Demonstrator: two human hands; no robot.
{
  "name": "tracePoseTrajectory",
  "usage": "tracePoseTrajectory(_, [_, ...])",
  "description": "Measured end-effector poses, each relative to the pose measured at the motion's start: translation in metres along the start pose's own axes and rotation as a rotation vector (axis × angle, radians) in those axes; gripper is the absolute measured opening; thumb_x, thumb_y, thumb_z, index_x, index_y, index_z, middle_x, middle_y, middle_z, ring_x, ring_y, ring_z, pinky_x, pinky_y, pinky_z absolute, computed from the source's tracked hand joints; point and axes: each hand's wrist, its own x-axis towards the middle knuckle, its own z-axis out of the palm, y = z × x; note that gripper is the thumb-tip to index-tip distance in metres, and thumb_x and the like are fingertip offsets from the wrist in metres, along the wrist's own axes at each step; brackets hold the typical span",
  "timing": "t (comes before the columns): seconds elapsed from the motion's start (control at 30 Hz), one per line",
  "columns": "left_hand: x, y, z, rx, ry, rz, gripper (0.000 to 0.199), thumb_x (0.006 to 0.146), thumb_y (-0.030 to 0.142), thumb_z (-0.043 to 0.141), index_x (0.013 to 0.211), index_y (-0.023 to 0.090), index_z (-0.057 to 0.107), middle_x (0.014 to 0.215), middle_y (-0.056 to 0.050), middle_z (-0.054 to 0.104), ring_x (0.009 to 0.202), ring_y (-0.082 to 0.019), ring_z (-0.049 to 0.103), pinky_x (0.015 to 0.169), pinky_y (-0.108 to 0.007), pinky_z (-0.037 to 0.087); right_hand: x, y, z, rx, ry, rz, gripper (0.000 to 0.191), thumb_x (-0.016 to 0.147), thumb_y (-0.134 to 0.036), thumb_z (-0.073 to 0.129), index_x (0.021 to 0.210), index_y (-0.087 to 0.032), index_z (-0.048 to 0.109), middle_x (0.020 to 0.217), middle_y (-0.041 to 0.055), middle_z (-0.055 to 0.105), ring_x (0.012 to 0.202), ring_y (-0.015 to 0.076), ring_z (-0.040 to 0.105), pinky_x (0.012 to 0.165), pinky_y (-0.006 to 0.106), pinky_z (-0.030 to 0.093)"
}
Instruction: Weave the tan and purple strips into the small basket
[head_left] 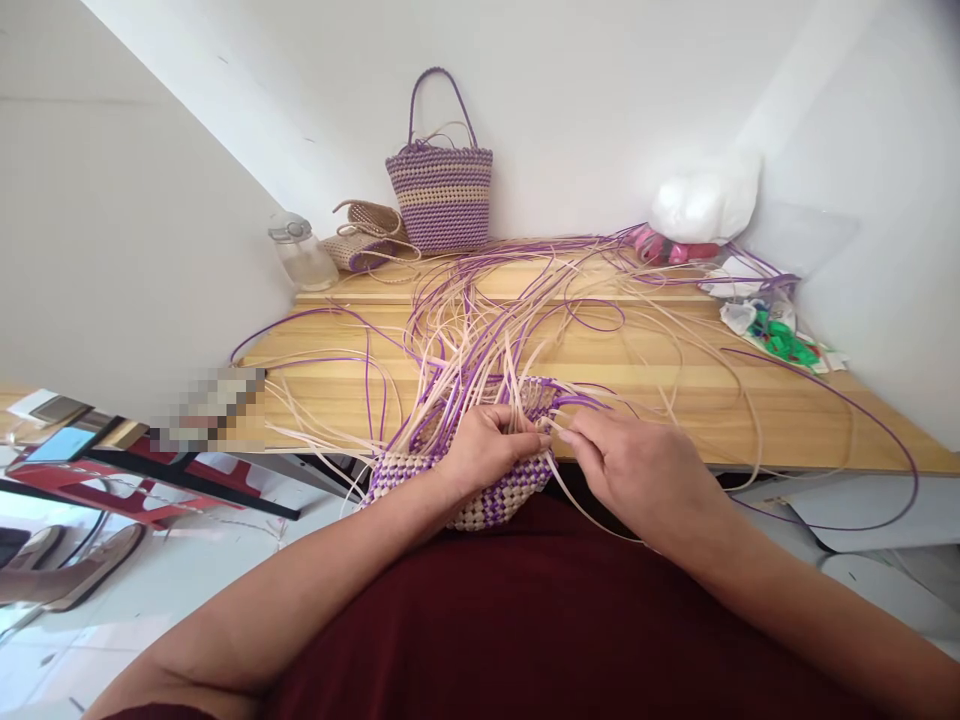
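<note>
Two hands meet at the rim of the half-woven purple-and-cream basket (495, 505), which rests against your dark red shirt (525, 620) at the front edge of the wooden table (810, 440). Your left hand (491, 440) reaches across the basket's near wall, thumb and fingers pinched on its rim. Your right hand (637, 470), just right of the basket, appears to grip a cream strand (556, 428) between thumb and forefinger; the exact crossing is too small to read. To do this well, let the left pinch stay firm right beside the working knot, and draw the strand snugly and evenly so the new knot matches the beads of weave below. Watch for twists, since these strands look flat and springy.

Beyond the basket, loose strands (517, 290) fan out in a tangle; sorting the one you need away from its neighbours should prevent snags. Farther behind the basket, by the wall, a woven purple handbag (439, 205) stands upright, a handy guide for even rows.
</note>
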Motion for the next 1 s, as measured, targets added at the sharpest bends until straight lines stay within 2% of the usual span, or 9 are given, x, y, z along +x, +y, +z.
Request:
tracePoseTrajectory(0.07, [-0.001,0.001,0.0,-0.002,-0.002,0.004,0.029,0.058,0.035,0.084,0.062,0.013,0.065,0.056,0.003,0.058,0.053,-0.008,0.045,0.054,-0.023,0.037,0.0,-0.004,-0.005,0.011,-0.027,-0.026,0.023,0.094,-0.027,0.042,0.078,-0.019,0.057,0.073,0.0046,0.064,0.065,0.0175,0.057,0.059,0.032,0.027])
tracePoseTrajectory(0.23, [-0.003,0.004,0.001,-0.027,0.003,0.008,0.025,0.059,0.033,0.082,0.064,0.013,0.068,0.061,0.001,0.063,0.056,-0.01,0.051,0.059,-0.024,0.041,0.001,-0.013,-0.003,0.091,-0.227,0.032,0.027,0.096,-0.028,0.037,0.08,-0.019,0.057,0.064,0.0043,0.062,0.056,0.017,0.053,0.057,0.032,0.024])
tracePoseTrajectory(0.37, [-0.002,-0.001,-0.001,-0.046,-0.018,-0.006,0.028,0.057,0.034,0.084,0.065,0.013,0.068,0.063,0.0,0.064,0.058,-0.01,0.051,0.059,-0.024,0.041,0.009,0.002,0.012,0.094,-0.255,0.033,0.026,0.095,-0.023,0.036,0.08,-0.018,0.056,0.075,0.0062,0.066,0.065,0.0178,0.057,0.058,0.032,0.026])
tracePoseTrajectory(0.53, [0.001,-0.009,-0.004,0.061,-0.007,-0.009,0.031,0.061,0.04,0.082,0.071,0.013,0.069,0.064,-0.001,0.063,0.058,-0.01,0.051,0.059,-0.024,0.04,0.01,0.022,0.025,0.217,-0.351,-0.123,0.024,0.094,-0.021,0.041,0.078,-0.019,0.059,0.078,0.0037,0.067,0.067,0.0154,0.056,0.06,0.03,0.031])
tracePoseTrajectory(0.6, [0.003,-0.009,-0.004,0.082,0.017,0.004,0.034,0.063,0.042,0.081,0.078,0.014,0.07,0.065,-0.001,0.063,0.058,-0.01,0.051,0.059,-0.024,0.04,0.008,0.026,0.027,0.258,-0.365,-0.126,0.024,0.094,-0.023,0.042,0.078,-0.02,0.059,0.079,0.0033,0.067,0.068,0.0155,0.056,0.061,0.03,0.033])
tracePoseTrajectory(0.7, [0.005,-0.007,-0.001,0.078,0.061,0.028,0.032,0.064,0.039,0.08,0.079,0.014,0.069,0.066,0.0,0.063,0.059,-0.01,0.051,0.06,-0.024,0.041,0.007,0.027,0.029,0.284,-0.365,-0.067,0.024,0.093,-0.024,0.042,0.076,-0.019,0.058,0.081,0.004,0.067,0.071,0.0165,0.056,0.063,0.031,0.035])
tracePoseTrajectory(0.8, [0.006,-0.004,0.0,0.076,0.076,0.032,0.025,0.066,0.035,0.078,0.072,0.013,0.068,0.067,-0.001,0.063,0.061,-0.011,0.052,0.062,-0.025,0.041,0.01,0.026,0.034,0.378,-0.286,0.032,0.019,0.091,-0.021,0.043,0.082,-0.019,0.059,0.086,0.0053,0.066,0.075,0.0171,0.056,0.066,0.031,0.038])
tracePoseTrajectory(0.87, [0.007,-0.003,0.0,0.083,0.066,0.02,0.022,0.067,0.034,0.076,0.07,0.014,0.067,0.066,-0.001,0.063,0.061,-0.011,0.051,0.062,-0.024,0.041,0.013,0.024,0.04,0.545,-0.243,0.133,0.018,0.092,-0.023,0.043,0.084,-0.019,0.059,0.086,0.0054,0.066,0.075,0.0171,0.058,0.067,0.031,0.042])
tracePoseTrajectory(1.0, [0.011,0.002,-0.001,0.118,0.021,-0.077,0.02,0.065,0.033,0.073,0.068,0.014,0.068,0.064,0.0,0.062,0.059,-0.011,0.05,0.061,-0.025,0.039,0.013,0.02,0.056,1.005,-0.283,0.346,0.028,0.094,-0.042,0.044,0.084,-0.021,0.059,0.078,0.0038,0.064,0.066,0.0165,0.061,0.059,0.031,0.051])
